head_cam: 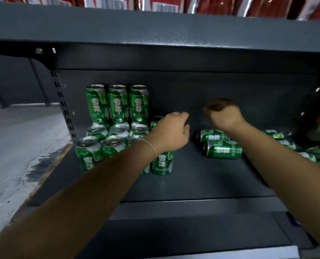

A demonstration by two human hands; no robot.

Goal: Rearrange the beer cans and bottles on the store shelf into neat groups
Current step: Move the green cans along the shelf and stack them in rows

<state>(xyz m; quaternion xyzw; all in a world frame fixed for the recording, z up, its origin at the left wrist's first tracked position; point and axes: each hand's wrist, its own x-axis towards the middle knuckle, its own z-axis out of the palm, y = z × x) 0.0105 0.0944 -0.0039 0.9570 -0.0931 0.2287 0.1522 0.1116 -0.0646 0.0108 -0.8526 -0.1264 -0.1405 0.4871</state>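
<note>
Green beer cans stand grouped at the shelf's left: a stacked upper row at the back and lower rows in front. My left hand hovers with curled fingers over the top of one upright can at the group's right edge; nothing shows in its fingers. Another can peeks out behind that hand. My right hand is a raised fist holding nothing, above loose cans lying on their sides.
More green cans lie jumbled at the far right, partly behind my right forearm. The dark shelf board is bare between the two groups. An upper shelf carries red packs. Grey floor lies to the left.
</note>
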